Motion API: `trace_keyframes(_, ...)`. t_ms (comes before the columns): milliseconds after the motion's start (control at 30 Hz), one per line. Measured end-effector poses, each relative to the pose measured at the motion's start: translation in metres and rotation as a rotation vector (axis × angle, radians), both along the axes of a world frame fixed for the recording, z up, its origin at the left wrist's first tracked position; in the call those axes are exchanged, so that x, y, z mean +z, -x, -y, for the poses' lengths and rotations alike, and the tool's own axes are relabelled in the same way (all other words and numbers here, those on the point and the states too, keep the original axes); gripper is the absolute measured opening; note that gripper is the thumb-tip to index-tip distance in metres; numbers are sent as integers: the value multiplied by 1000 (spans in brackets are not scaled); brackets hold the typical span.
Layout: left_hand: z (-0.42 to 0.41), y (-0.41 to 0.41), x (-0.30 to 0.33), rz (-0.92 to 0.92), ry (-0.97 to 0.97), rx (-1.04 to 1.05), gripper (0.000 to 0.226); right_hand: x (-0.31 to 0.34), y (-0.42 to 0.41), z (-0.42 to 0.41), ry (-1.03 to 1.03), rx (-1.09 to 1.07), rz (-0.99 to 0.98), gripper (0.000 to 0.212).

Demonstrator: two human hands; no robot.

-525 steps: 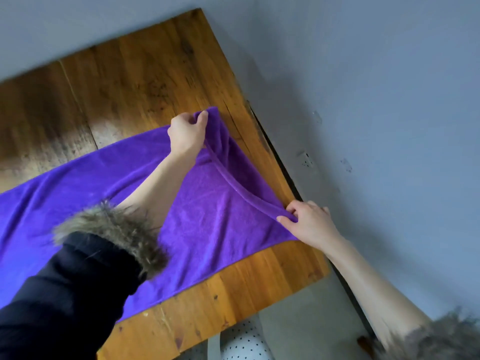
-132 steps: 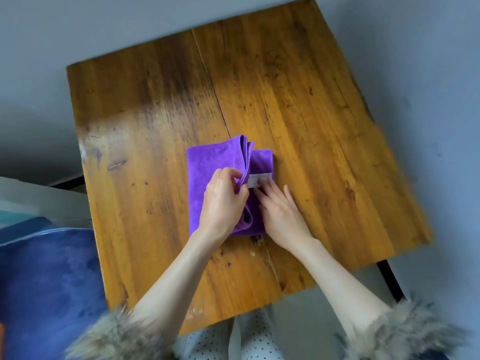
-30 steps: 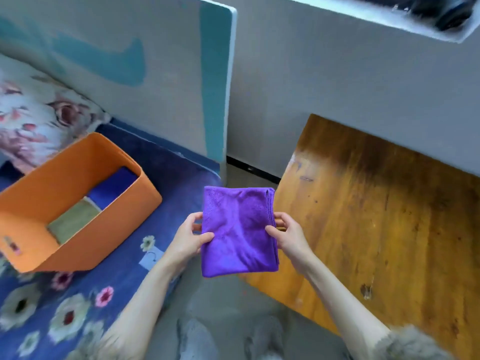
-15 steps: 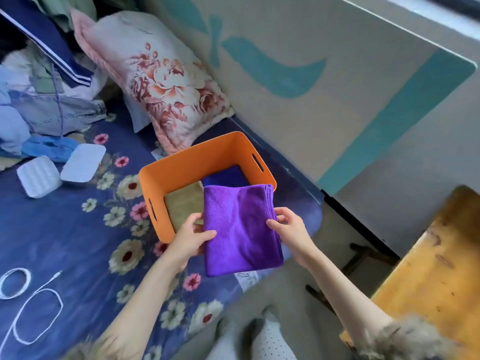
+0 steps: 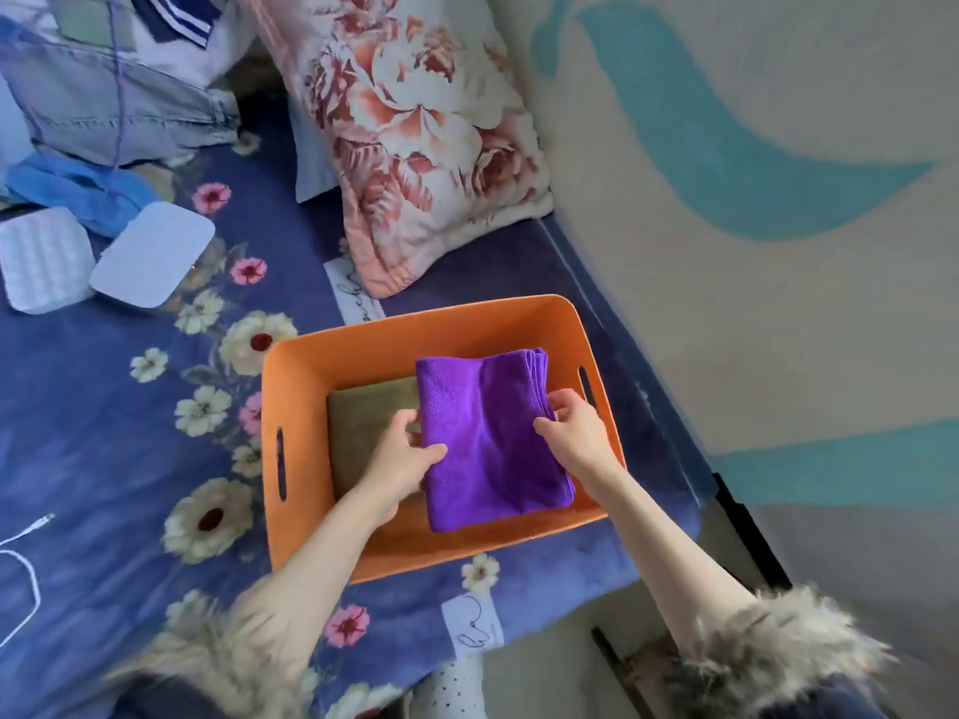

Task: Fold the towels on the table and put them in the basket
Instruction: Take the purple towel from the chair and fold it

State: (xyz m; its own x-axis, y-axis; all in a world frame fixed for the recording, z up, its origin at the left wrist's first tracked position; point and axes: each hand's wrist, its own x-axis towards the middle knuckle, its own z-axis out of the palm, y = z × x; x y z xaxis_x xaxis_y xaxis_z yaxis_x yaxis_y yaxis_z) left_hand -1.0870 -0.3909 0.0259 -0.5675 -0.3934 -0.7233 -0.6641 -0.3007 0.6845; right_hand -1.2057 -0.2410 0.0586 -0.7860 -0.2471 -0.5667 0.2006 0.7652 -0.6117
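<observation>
A bed [image 5: 104, 407] under a dark blue flowered cover carried the orange basket [image 5: 363, 350] near its right edge. Behind the basket leaned a pink floral pillow [image 5: 425, 137]. Two white pads [image 5: 98, 262], a white cable [image 5: 21, 557] and piled clothes [image 5: 104, 111] lay at left.

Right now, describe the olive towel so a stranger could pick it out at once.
Find the orange basket sitting on the blue flowered bedspread, just below the pink floral pillow. Inside it, on the left half, lies the olive towel, folded flat. It is dull green-brown, unlike the bright purple towel beside it that both hands hold.
</observation>
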Motion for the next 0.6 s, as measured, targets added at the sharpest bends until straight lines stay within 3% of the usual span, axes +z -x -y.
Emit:
trace_keyframes(333,6,49,-115,139,-3,-7,29,-98,50,27,-260,93,79,39)
trace_keyframes(600,-2,47,-145,113,-26,59,35,-120,49,37,-373,90,64,44)
